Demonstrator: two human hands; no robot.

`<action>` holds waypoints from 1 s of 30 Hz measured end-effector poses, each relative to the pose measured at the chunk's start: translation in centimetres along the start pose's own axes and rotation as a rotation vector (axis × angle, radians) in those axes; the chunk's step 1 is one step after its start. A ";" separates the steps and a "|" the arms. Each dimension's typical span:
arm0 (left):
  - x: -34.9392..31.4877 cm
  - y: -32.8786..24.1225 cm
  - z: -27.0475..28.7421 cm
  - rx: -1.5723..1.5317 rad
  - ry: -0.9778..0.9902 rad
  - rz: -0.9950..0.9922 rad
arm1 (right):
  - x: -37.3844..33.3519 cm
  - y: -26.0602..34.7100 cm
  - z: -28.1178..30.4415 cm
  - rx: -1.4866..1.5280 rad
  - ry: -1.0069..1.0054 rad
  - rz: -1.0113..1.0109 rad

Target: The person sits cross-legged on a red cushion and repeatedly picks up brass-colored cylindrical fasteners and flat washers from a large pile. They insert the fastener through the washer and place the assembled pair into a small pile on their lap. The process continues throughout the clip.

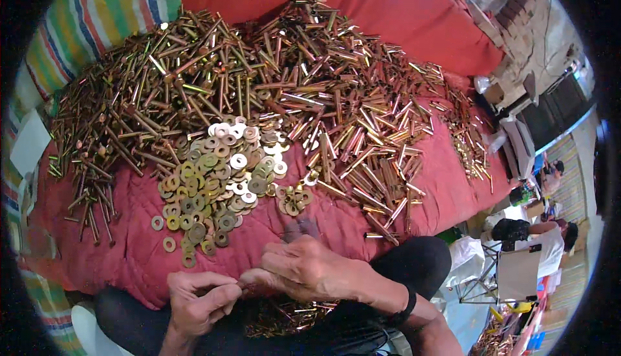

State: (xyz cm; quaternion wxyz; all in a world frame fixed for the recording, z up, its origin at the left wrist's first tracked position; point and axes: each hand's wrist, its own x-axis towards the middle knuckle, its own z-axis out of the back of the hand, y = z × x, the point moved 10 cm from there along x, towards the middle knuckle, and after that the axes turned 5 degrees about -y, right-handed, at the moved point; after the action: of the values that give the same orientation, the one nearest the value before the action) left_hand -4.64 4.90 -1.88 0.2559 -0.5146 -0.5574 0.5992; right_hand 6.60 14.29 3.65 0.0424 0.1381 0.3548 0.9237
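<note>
Red quilt [136, 252] under the washers [220, 176]; our left hand [199, 301] and right hand [307, 269] pinch, tips nearly touching, on what we can't tell; we'd best align squarely.

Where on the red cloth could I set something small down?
Two patches of the red cloth look bare: left, between the long bolts and the washers; right, between the tube-like pieces and the scattered pieces along the far right edge. It's crowded at the back, where bolts and tube-like pieces heap together.
</note>
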 end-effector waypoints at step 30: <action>-1.9 -8.8 6.1 0.440 -0.343 -0.337 | -3.4 -10.6 15.3 -0.985 -0.459 -0.225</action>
State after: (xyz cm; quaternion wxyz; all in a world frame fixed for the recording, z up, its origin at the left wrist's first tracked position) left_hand -11.88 2.90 6.06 0.3589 -0.2389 -0.5267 0.7326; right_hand 14.00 31.44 6.64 0.2765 0.2607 -0.1250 0.9165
